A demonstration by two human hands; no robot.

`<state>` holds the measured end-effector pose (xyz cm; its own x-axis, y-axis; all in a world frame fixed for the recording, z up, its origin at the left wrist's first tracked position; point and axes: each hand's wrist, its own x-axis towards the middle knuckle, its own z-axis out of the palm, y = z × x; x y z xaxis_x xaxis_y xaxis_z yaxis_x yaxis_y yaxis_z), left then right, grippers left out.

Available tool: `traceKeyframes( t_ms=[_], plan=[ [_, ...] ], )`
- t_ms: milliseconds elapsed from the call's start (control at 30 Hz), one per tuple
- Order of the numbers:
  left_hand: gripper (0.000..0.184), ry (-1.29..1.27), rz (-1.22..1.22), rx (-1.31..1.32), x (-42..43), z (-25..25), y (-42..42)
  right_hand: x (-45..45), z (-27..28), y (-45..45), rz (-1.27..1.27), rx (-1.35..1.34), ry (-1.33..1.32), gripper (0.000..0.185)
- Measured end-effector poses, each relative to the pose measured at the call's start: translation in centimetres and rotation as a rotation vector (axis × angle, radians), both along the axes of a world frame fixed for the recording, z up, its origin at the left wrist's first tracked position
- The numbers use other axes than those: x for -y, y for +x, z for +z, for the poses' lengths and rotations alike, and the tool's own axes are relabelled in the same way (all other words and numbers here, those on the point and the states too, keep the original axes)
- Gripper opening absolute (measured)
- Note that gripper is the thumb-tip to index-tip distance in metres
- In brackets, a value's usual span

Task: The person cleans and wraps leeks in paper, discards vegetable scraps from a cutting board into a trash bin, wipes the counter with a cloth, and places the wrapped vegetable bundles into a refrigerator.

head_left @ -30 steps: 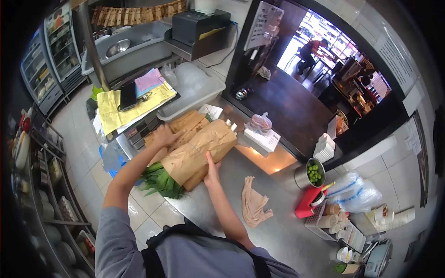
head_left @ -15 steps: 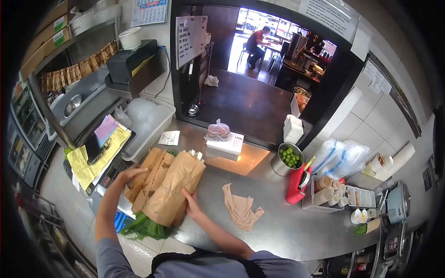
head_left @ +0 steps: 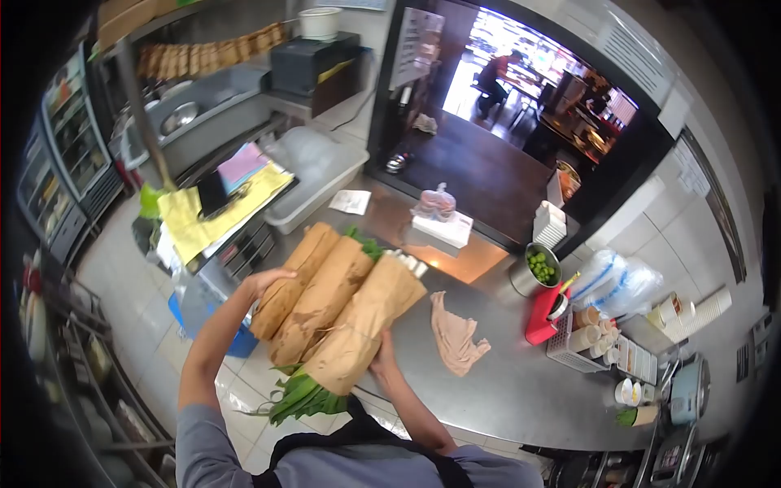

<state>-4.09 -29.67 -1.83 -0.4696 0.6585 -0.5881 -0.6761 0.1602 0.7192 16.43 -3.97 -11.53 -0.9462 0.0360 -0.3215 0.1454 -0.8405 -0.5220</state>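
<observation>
Three brown paper bundles lie side by side between my two hands, over the left end of the steel counter (head_left: 504,390). The right bundle (head_left: 366,325) has green leaves (head_left: 305,398) hanging from its lower end and white stalks at its top. Green sprigs show at the top of the middle bundle (head_left: 321,301). My left hand (head_left: 270,283) is curved round the outer side of the left bundle (head_left: 294,276). My right hand (head_left: 382,355) presses against the right bundle from its right side, its fingers partly hidden underneath.
A pinkish cloth (head_left: 457,333) lies right of the bundles. Behind are a white box (head_left: 442,228), a receipt (head_left: 351,202) and a grey tub (head_left: 313,175). Limes in a metal pot (head_left: 537,268), a red container (head_left: 543,315) and a basket (head_left: 573,350) stand at the right.
The view has swung left since half a second ago. The bundles have come up and nearer to me, held between both hands, and now spread apart so that all three show.
</observation>
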Motion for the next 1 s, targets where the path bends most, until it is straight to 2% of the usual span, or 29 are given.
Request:
traceKeyframes(
  t_ms=[67,167,267,433,567,633,700,733,800,1000],
  plan=[
    [0.055,-0.005,-0.005,-0.008,0.7,0.9,1.0,1.2,2.8,1.4,-0.038,-0.025,0.047,0.070],
    [0.054,-0.020,-0.033,-0.033,1.9,3.6,3.9,3.5,3.1,4.0,0.011,-0.065,-0.123,0.067],
    [0.053,-0.041,-0.036,-0.116,5.3,4.3,5.9,7.3,3.2,6.6,-0.070,-0.049,-0.030,0.065],
    [0.053,-0.158,0.154,-0.039,15.8,7.6,12.1,16.8,5.8,11.3,-0.025,-0.082,-0.062,0.061],
    [0.058,-0.048,0.156,-0.105,25.4,10.6,18.0,26.4,9.6,14.1,0.015,-0.102,-0.031,0.064],
    [0.062,-0.073,0.245,-0.083,29.4,12.4,22.0,30.4,9.7,15.6,0.050,-0.112,-0.031,0.065],
    [0.065,-0.232,0.369,-0.049,34.6,10.6,23.9,34.5,9.4,15.7,0.128,-0.100,-0.035,0.066],
    [0.067,-0.313,0.459,-0.037,38.1,10.1,25.0,35.9,8.2,15.5,0.286,-0.113,-0.087,0.069],
    [0.069,-0.347,0.540,-0.046,42.4,9.8,27.9,39.7,7.6,15.5,0.387,-0.073,-0.116,0.070],
    [0.068,-0.088,0.657,0.018,54.6,5.1,31.3,50.6,4.0,12.4,0.660,0.002,-0.135,0.070]
  ],
)
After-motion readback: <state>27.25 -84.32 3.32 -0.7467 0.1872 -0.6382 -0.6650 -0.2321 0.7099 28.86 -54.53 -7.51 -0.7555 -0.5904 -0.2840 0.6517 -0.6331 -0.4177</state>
